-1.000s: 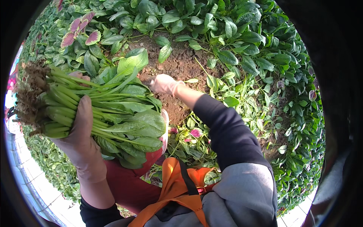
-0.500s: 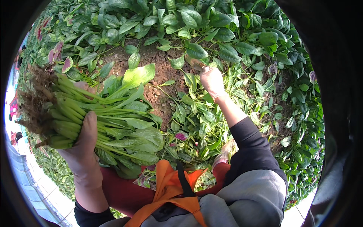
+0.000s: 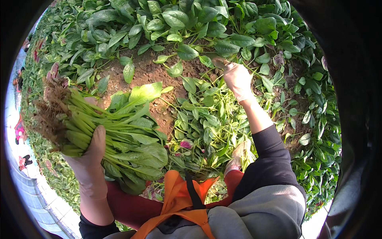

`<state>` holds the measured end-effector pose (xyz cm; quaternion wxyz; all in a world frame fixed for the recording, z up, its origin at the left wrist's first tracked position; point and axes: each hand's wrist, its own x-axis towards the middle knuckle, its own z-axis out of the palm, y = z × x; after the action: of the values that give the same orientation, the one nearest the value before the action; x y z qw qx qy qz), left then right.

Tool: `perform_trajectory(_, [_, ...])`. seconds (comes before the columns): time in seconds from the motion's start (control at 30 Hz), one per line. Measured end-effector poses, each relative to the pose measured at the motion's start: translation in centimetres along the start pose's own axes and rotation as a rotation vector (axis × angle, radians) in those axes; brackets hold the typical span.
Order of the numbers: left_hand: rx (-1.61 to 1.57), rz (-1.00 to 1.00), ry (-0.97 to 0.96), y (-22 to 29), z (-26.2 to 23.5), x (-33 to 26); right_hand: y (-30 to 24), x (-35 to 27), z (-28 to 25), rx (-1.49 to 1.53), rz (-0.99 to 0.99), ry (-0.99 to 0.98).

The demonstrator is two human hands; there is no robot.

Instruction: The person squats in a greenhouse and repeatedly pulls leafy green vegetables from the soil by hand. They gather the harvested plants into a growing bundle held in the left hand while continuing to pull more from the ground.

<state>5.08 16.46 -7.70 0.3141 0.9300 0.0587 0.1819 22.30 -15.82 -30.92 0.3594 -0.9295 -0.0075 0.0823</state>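
My left hand (image 3: pixel 93 149), in a pale glove, is wrapped round a thick bunch of spinach (image 3: pixel 131 131). Its brown, soil-covered roots point left, and the broad green leaves spread right over my lap. Ahead on the right, my right hand (image 3: pixel 238 79), also gloved, closes on a small hand tool with a flat, brownish blade (image 3: pixel 219 62). The blade sits low among spinach stems at the edge of bare soil; leaves partly cover it and the fist hides the handle, so its exact kind is unclear.
Dense spinach plants (image 3: pixel 175 20) grow along the far side and right. Brown soil (image 3: pixel 161 115) shows in the middle, beside loose, flattened greens (image 3: pixel 203 123). My shoe (image 3: pixel 238 153) stands among them. An orange cloth (image 3: pixel 175 187) hangs at my lap; pale paving (image 3: pixel 49 203) lies far left.
My right hand has moved right with the bladed tool. The spinach bunch stays in my left hand and appears slightly farther right. The view of the plants has shifted a little left.
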Motion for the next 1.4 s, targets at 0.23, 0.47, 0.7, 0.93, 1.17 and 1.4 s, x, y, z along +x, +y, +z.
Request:
perform_trajectory(0.23, [-0.101,-0.019,-0.032,-0.4,0.1,-0.4,2.1,4.1,4.7,0.004,0.001,0.203])
perform_trajectory(0.47, [-0.163,-0.195,-0.002,1.7,1.0,-0.9,1.5,5.3,5.5,-0.103,0.012,0.226])
perform_trajectory(0.7, [0.033,-0.144,-0.230,2.9,0.8,-0.1,2.8,15.2,7.1,-0.105,0.018,-0.013])
perform_trajectory(0.93, [0.319,0.079,-0.298,1.5,0.4,0.2,5.4,19.0,10.6,-0.601,-0.308,0.285])
perform_trajectory(1.17, [0.017,-0.057,-0.275,0.3,-0.3,-0.8,2.5,11.7,3.5,0.000,-0.134,0.314])
perform_trajectory(1.4, [0.305,0.060,-0.292,0.8,-2.1,-2.8,-0.9,7.9,-4.1,-0.501,-0.401,0.064])
